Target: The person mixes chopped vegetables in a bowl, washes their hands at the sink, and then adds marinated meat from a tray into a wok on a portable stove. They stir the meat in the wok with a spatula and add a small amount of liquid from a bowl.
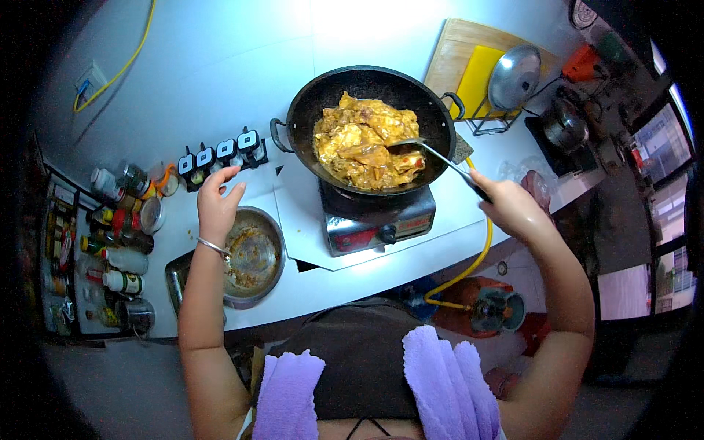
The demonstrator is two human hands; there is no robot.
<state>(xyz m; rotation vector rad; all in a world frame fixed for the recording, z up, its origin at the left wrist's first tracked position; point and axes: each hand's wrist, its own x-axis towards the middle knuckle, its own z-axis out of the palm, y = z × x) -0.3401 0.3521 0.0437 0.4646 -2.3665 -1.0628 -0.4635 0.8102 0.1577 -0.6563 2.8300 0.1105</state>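
Note:
A black wok full of yellow-orange saucy meat pieces sits on a single-burner gas stove. My right hand grips the handle of a metal spatula whose blade rests in the food at the wok's right side. My left hand hovers with fingers apart over the counter, just above a steel bowl smeared with marinade and near a row of small black-lidded spice jars. It holds nothing and wears a thin bracelet.
Bottles, jars and tins crowd the counter's left end. A wooden board, a yellow board and a metal lid stand behind the wok. A yellow hose runs down to a gas cylinder. A second stove with a pot sits far right.

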